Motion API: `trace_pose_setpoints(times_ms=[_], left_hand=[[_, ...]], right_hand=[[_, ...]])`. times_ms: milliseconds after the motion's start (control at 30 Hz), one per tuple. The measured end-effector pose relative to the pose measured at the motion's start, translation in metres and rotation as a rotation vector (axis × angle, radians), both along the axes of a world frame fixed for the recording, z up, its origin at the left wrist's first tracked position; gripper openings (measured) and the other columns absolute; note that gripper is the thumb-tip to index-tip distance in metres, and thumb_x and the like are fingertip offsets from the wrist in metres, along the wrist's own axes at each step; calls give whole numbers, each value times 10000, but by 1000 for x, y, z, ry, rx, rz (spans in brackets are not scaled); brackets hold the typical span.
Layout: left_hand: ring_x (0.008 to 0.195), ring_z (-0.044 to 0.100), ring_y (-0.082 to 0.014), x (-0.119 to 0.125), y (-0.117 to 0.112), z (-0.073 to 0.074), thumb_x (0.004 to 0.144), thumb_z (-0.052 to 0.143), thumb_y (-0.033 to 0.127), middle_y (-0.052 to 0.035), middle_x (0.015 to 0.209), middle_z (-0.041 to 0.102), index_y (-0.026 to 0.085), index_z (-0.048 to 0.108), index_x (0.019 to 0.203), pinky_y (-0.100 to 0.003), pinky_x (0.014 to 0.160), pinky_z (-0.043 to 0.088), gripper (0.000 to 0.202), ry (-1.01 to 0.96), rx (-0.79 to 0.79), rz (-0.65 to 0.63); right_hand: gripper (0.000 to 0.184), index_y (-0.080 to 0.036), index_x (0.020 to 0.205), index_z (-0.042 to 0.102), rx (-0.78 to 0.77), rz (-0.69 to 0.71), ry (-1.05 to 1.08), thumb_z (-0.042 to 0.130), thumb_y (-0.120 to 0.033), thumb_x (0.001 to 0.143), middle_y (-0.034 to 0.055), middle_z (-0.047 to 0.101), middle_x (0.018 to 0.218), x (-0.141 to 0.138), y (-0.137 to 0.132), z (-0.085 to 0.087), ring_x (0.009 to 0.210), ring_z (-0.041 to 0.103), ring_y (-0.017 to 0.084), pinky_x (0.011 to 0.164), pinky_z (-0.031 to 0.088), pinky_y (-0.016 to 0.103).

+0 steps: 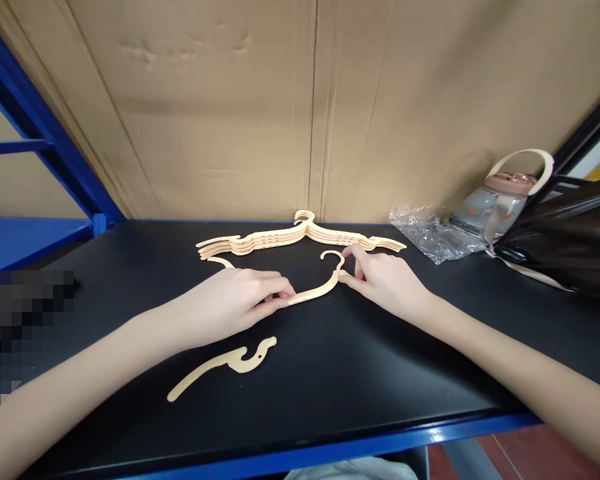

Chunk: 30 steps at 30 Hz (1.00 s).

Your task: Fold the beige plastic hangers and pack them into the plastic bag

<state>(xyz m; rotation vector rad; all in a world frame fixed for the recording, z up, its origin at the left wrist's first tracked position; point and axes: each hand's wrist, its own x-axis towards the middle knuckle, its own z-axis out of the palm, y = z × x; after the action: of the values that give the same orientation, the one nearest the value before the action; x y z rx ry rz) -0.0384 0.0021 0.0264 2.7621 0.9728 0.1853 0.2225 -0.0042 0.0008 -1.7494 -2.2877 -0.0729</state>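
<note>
A cream plastic hanger half (316,291) with a hook end lies across the black shelf (360,373) between my hands. My left hand (235,305) pinches its left arm with closed fingers. My right hand (386,280) grips it just under the hook (333,256). Another loose cream hanger half (224,365) lies nearer to me, below my left hand. A stack of several assembled cream hangers (300,237) rests behind my hands near the cardboard.
Cardboard sheets (300,107) back the shelf. At the right stand crumpled clear plastic (430,233), a clear bottle with a strap (500,200) and a dark bag (570,233). A blue rack frame (40,140) rises at left; the blue front edge (360,445) runs below.
</note>
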Motion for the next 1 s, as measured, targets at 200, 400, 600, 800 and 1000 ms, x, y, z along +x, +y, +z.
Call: trace_pose_setpoints(times_ms=[200,400,600,800,1000], left_hand=[[634,563,-134,-15,-6,20,817,574,539,15,831,651,231,615,765,-227,530,355,315,108,-207,109],[569,529,-150,-18,-16,19,606,759,491,27,738,640,263,592,734,-241,439,290,311,201,-332,166],[544,484,-150,-19,-14,12,717,596,319,21,697,598,259,529,722,-248,449,297,90,236,-311,164],[552,425,-143,-18,-5,16,752,502,221,25,639,502,242,530,726,-234,479,282,43,121,-301,95],[507,418,-140,-10,-9,18,839,454,295,35,588,455,240,596,897,-239,470,281,163,62,-383,114]], right_hand=[[255,-204,1110,533,44,0,-1,565,-318,884,-6,682,729,4,3,-1,628,630,178,511,346,255],[154,-184,998,611,257,321,94,513,-280,925,52,689,948,-12,-9,-4,901,629,202,745,461,305],[298,-178,1197,571,154,683,61,481,-324,953,97,649,1113,-27,-15,-11,1011,583,213,894,460,384],[291,-157,1163,601,138,690,82,496,-323,948,83,657,1032,-24,-14,-13,936,580,194,832,464,348],[294,-193,1145,634,128,704,84,508,-361,941,61,637,980,-26,-16,-16,902,550,176,792,441,320]])
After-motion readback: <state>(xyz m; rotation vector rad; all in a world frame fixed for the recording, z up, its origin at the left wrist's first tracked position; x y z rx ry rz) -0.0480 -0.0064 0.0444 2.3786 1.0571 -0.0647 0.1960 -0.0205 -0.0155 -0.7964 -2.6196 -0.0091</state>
